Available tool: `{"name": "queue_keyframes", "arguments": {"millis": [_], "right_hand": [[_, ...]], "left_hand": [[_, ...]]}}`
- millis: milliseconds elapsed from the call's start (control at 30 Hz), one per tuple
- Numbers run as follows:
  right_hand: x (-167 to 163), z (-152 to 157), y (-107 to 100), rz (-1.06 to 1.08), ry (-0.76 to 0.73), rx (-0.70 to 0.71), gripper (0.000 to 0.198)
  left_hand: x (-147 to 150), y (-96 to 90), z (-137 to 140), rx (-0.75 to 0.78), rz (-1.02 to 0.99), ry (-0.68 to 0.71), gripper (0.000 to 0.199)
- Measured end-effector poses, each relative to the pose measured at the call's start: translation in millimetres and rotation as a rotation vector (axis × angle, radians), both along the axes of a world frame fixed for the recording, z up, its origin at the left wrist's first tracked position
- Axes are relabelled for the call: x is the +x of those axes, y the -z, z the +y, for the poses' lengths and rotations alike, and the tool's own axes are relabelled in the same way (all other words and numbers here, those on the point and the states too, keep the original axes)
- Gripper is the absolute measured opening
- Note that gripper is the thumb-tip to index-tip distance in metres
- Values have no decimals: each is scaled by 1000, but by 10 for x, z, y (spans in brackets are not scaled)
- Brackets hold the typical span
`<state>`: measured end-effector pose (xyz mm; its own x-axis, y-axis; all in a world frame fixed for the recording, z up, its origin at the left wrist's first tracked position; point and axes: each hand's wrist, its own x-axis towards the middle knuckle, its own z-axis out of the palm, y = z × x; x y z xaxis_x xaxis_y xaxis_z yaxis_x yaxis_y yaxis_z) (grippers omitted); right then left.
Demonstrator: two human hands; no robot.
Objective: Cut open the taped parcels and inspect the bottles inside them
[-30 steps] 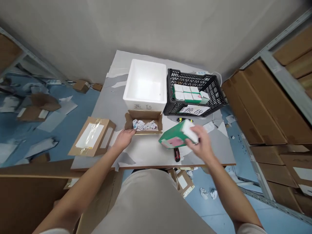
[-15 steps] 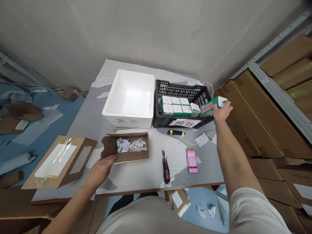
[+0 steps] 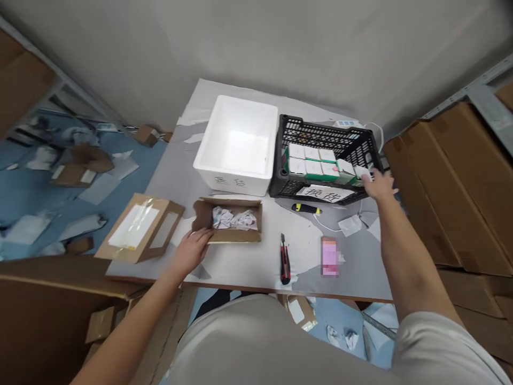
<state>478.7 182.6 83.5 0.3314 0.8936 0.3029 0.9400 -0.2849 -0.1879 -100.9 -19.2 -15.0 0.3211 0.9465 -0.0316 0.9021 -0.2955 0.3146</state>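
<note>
My left hand (image 3: 195, 248) holds the near left wall of an open cardboard box (image 3: 236, 236), its fingers curled over the rim. Inside that box lies crumpled paper (image 3: 234, 219). My right hand (image 3: 379, 186) is at the front right corner of a black plastic crate (image 3: 280, 184), its fingers spread and slightly blurred. Just beside those fingers, a small white-topped box (image 3: 362, 172) stands in the crate, at the right end of several white-and-green boxes (image 3: 313, 167). A paper sign with handwriting (image 3: 326, 193) is fixed to the crate's front.
A white foam bin (image 3: 204, 170) stands left of the crate. On the table lie a red-and-black utility knife (image 3: 285, 264), a yellow-and-black cutter (image 3: 306, 208) and a blurred-out pink item (image 3: 329, 256). A taped carton (image 3: 140, 227) is at the left edge; stacked cartons (image 3: 460, 176) are on the right.
My right hand has lowered the green-and-white box into the crate's right end and spread its fingers. My left hand stays on the cardboard box. The whole view has shifted.
</note>
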Motion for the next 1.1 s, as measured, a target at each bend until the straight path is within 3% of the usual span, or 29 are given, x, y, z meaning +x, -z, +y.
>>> {"name": "queue_keyframes", "arguments": {"millis": [100, 167, 233, 300, 400, 500, 600, 667, 800, 900, 1100], "right_hand": [[-406, -497, 129, 222, -117, 166, 41], [-889, -958, 381, 394, -236, 146, 42], [-1457, -1392, 679, 595, -384, -80, 41], [-2002, -1690, 940, 838, -423, -315, 44], [-2635, -1827, 1181, 1015, -396, -380, 48], [-3035, -1772, 1294, 1059, -372, -359, 52], [-3253, -1802, 1375, 1093, -320, -327, 56], [-3294, -1957, 1422, 1136, -278, -289, 60], [-3158, -2629, 1414, 1304, -206, -99, 68], [-2993, -3321, 1287, 1331, -69, 88, 65], [-2949, -4669, 1149, 1164, 468, 446, 68]], "left_hand": [[-32, -5, -39, 93, -95, -27, 33], [-93, 30, -121, 163, -162, -70, 34], [-162, 96, -217, 231, -236, -159, 42], [-219, 187, -267, 245, -320, -297, 59], [-238, 340, -165, 30, -453, -460, 82], [-161, 446, 73, -235, -614, -487, 79], [-77, 459, 199, -307, -770, -493, 64], [-62, 430, 143, -297, -824, -480, 62], [-37, 318, -147, -341, -901, -334, 66], [186, 187, -251, -449, -935, -123, 66], [1384, 53, -385, -692, -823, 452, 71]]}}
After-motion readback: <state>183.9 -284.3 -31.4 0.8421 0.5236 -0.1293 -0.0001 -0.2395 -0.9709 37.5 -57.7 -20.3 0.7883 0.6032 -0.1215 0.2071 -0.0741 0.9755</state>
